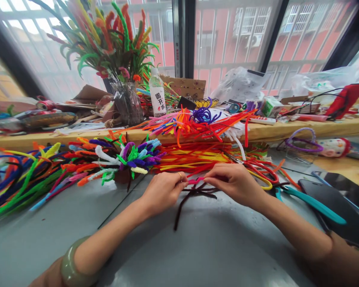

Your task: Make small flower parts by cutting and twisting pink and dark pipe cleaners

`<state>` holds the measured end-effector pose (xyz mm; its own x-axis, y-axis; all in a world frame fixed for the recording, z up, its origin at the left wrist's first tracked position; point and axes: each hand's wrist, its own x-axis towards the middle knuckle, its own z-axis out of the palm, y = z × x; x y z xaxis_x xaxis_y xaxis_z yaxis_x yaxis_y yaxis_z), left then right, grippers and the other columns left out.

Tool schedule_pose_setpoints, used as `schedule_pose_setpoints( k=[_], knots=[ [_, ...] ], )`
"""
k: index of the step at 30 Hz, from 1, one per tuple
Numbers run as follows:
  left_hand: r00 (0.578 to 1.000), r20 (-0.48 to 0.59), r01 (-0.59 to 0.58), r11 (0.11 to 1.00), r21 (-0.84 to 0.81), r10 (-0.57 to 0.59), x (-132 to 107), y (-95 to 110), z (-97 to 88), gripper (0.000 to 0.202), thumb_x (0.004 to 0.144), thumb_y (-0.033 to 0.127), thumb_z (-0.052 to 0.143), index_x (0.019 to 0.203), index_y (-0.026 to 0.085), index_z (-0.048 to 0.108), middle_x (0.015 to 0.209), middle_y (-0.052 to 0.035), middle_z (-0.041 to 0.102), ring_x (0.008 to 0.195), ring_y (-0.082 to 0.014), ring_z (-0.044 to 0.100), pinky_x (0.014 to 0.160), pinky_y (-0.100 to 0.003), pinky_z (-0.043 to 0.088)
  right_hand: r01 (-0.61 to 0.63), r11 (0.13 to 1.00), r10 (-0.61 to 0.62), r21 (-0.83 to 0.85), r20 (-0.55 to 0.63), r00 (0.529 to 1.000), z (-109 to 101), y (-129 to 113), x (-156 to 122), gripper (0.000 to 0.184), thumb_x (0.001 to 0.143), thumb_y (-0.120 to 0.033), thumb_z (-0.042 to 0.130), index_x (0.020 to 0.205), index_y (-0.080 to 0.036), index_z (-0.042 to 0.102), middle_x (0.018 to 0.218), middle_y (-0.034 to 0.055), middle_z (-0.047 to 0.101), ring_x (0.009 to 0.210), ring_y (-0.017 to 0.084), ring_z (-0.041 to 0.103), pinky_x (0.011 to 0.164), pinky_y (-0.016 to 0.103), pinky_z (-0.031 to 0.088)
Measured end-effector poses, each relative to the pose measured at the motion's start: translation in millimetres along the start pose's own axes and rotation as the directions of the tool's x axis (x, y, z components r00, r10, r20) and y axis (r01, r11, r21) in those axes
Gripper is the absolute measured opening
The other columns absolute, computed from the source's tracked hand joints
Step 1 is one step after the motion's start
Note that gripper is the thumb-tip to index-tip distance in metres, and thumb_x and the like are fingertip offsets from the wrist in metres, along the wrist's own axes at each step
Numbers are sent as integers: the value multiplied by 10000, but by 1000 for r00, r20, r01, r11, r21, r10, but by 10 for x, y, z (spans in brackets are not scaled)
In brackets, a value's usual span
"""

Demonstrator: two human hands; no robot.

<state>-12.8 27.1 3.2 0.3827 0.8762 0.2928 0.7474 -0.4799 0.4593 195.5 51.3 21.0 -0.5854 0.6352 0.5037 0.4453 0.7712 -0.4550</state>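
Note:
A short pink pipe cleaner point(195, 181) spans the gap between my two hands above the grey table. My left hand point(165, 192) pinches its left end, a ring on one finger. At its right end, my right hand point(233, 183) grips it between thumb and fingertips. Several dark brown pipe cleaners point(182, 207) lie crossed on the table just below and behind the pink one. Past my hands a long bundle of red, orange and yellow pipe cleaners point(188, 157) is spread out.
Bunches of coloured pipe cleaners point(52, 171) crowd the left side. Teal-handled pliers point(314, 203) and a dark phone point(338, 203) lie at right. On the wooden ledge point(275, 129) stand a glass vase point(127, 105) of pipe-cleaner flowers and a plastic bottle point(157, 93).

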Motion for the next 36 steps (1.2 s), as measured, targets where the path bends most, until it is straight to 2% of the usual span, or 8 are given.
schedule_pose_setpoints(
  k=[5, 10, 16, 19, 23, 27, 31, 36],
  knots=[
    [990, -128, 32, 974, -224, -62, 19, -19, -18, 188, 832, 257, 409, 750, 154, 542, 657, 16, 529, 593, -98, 445, 564, -200, 333, -27, 996, 22, 90, 56, 998, 79, -71, -40, 160, 790, -226, 539, 763, -139, 670, 656, 21, 622, 578, 79, 524, 534, 174, 373],
    [987, -137, 17, 894, -449, -88, 26, 24, -65, 172, 817, 266, 444, 715, 144, 511, 647, 28, 471, 588, -83, 406, 554, -187, 332, -91, 983, 85, 160, 45, 995, 119, -44, -23, 168, 780, -245, 551, 766, -136, 678, 635, 17, 617, 557, 77, 515, 526, 169, 378],
    [989, -92, 43, 820, -571, -116, 14, 57, -78, 161, 805, 273, 469, 735, 135, 512, 625, 36, 448, 546, -65, 380, 504, -179, 309, -180, 952, 174, 249, 43, 984, 160, -13, -27, 216, 781, -305, 542, 787, -135, 676, 638, 23, 626, 555, 90, 522, 525, 178, 397],
    [991, -93, 37, 855, -517, -99, 6, 58, -80, 169, 802, 288, 481, 757, 134, 531, 640, 23, 487, 547, -72, 413, 505, -187, 330, -197, 944, 178, 267, 92, 980, 166, -1, -35, 254, 789, -339, 524, 802, -136, 676, 630, 26, 618, 552, 94, 512, 507, 185, 389],
    [973, -231, -79, 949, -306, 6, 2, 59, -50, 144, 779, 267, 534, 843, 147, 582, 807, -26, 579, 612, -90, 481, 560, -205, 387, -201, 947, 178, 249, 111, 978, 179, -17, -43, 259, 792, -345, 517, 813, -142, 678, 614, 24, 608, 539, 95, 503, 494, 188, 380],
    [953, -287, -149, 975, -164, 97, -11, 58, 1, 116, 788, 216, 532, 854, 156, 605, 794, -26, 610, 613, -89, 498, 569, -202, 394, -217, 942, 190, 256, 125, 974, 194, -57, -37, 234, 788, -326, 526, 803, -148, 677, 632, 21, 617, 555, 94, 518, 517, 185, 391],
    [941, -318, -139, 989, -49, 116, -17, 43, 27, 116, 784, 210, 535, 841, 149, 616, 802, -41, 628, 661, -114, 531, 610, -225, 411, -226, 933, 202, 278, 114, 973, 185, -78, -23, 236, 784, -326, 529, 812, -144, 677, 619, 20, 608, 552, 94, 507, 512, 187, 386],
    [940, -338, -98, 985, -140, 45, -6, 55, 10, 118, 782, 195, 532, 807, 142, 635, 770, -41, 653, 694, -126, 571, 650, -227, 432, -270, 896, 243, 353, 120, 963, 169, -83, -25, 263, 776, -352, 533, 816, -133, 673, 585, 11, 569, 522, 83, 465, 464, 183, 348]
  ],
)
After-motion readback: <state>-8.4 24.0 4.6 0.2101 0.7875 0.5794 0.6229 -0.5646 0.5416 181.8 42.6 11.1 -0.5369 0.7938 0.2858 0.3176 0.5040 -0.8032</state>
